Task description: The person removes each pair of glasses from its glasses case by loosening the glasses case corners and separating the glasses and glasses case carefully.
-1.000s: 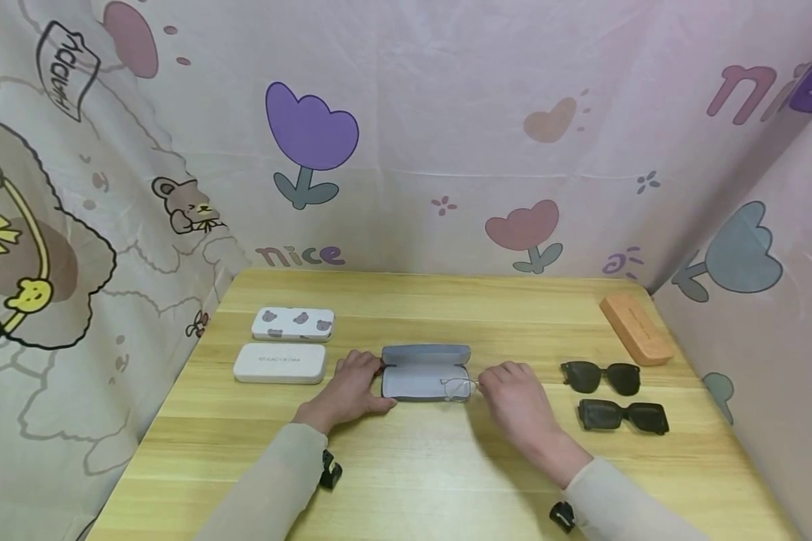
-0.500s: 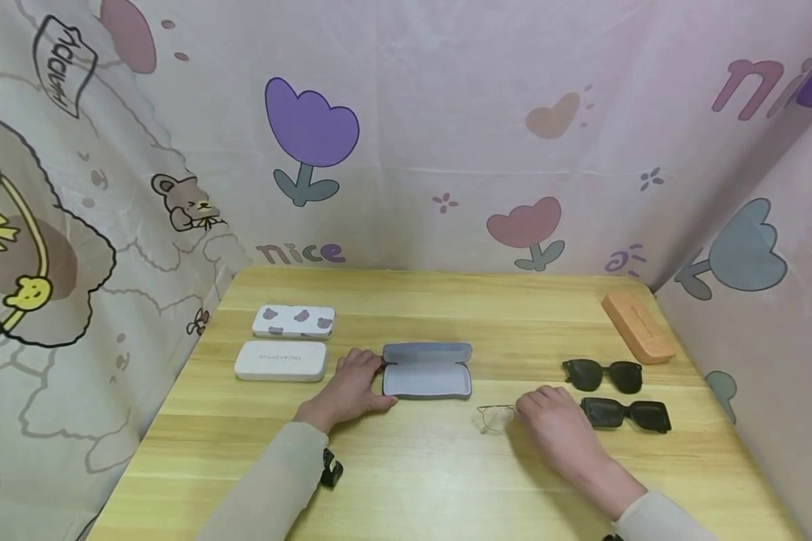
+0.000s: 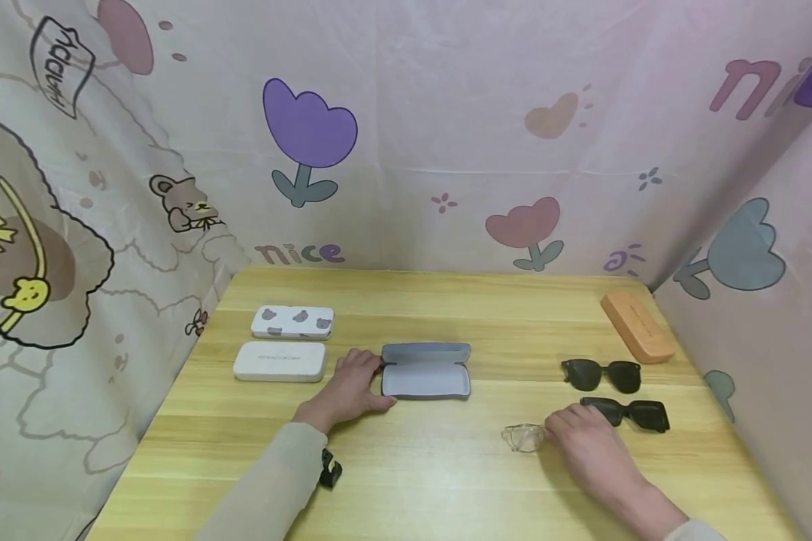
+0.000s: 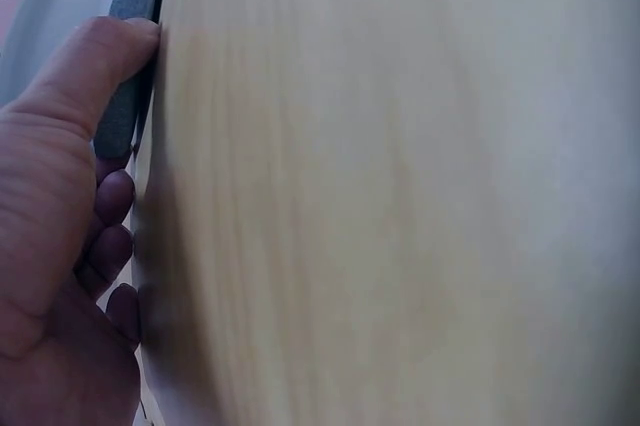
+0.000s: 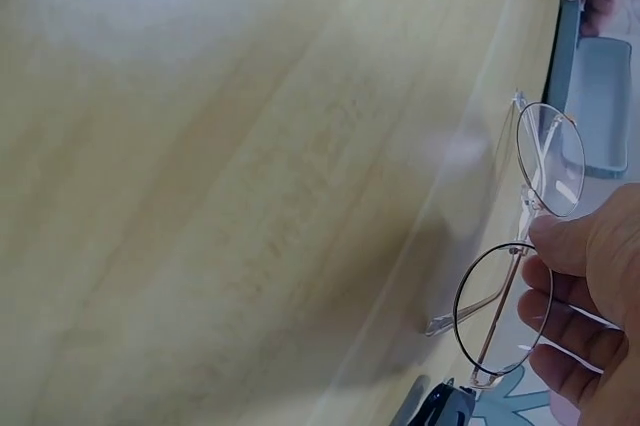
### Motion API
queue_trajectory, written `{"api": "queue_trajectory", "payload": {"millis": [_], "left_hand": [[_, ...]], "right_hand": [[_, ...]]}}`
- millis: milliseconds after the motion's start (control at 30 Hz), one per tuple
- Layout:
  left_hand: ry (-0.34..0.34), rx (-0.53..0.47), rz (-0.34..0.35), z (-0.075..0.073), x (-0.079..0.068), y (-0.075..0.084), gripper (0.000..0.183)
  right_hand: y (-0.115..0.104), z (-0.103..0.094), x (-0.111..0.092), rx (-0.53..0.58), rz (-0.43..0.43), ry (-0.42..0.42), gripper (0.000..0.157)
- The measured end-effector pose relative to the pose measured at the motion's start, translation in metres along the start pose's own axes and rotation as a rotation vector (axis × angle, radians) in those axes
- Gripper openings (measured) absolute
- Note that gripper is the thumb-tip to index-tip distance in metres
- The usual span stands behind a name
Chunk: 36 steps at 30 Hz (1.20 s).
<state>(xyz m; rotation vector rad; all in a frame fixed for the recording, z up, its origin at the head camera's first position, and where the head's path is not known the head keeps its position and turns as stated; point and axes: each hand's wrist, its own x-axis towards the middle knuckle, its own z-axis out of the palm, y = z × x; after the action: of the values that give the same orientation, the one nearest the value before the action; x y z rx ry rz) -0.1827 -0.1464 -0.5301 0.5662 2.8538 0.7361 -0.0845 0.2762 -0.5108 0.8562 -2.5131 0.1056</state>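
A grey-blue glasses case [image 3: 426,381] lies open on the wooden table, its pale lining bare. My left hand [image 3: 348,387] holds the case at its left end, and in the left wrist view the thumb [image 4: 125,46] presses on its front edge. To the right of the case, my right hand [image 3: 589,454] pinches a pair of thin-rimmed eyeglasses [image 3: 524,437] low near the table. The right wrist view shows thumb and fingers at the bridge between the round clear lenses [image 5: 550,161]. The temples are folded partway behind the lenses.
Two pairs of dark sunglasses, one behind [image 3: 602,376] and one in front [image 3: 639,415], lie near my right hand. An orange case [image 3: 637,327] sits at the back right. On the left are a white case [image 3: 280,362] and a bear-patterned case [image 3: 293,322].
My right hand has carried the eyeglasses from over the right end of the case, rightward and toward the table's front. My left hand has stayed on the case.
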Motion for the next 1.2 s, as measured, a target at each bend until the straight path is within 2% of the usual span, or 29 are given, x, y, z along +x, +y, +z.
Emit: {"api": "queue_trajectory", "payload": {"millis": [200,567,733,833,1100,1200], "left_hand": [[0.005,0.000,0.006,0.001,-0.001,-0.001,0.072],[0.007,-0.014,0.007,0.001,-0.002,0.000,0.069],[0.007,-0.017,0.013,0.001,-0.002,0.000,0.071],[0.004,-0.013,0.017,0.000,-0.003,0.001,0.072],[0.000,-0.010,0.009,-0.002,-0.003,0.002,0.071],[0.001,-0.010,0.005,-0.002,-0.003,0.002,0.071]], "right_hand": [[0.006,0.007,0.013,-0.003,0.052,-0.050,0.011],[0.030,0.028,0.057,-0.025,0.129,-0.137,0.021],[0.042,0.033,0.075,-0.012,0.194,-0.195,0.030],[0.048,0.035,0.080,-0.010,0.211,-0.213,0.032],[0.051,0.042,0.085,-0.009,0.217,-0.220,0.025],[0.051,0.045,0.087,-0.003,0.228,-0.230,0.028]]}}
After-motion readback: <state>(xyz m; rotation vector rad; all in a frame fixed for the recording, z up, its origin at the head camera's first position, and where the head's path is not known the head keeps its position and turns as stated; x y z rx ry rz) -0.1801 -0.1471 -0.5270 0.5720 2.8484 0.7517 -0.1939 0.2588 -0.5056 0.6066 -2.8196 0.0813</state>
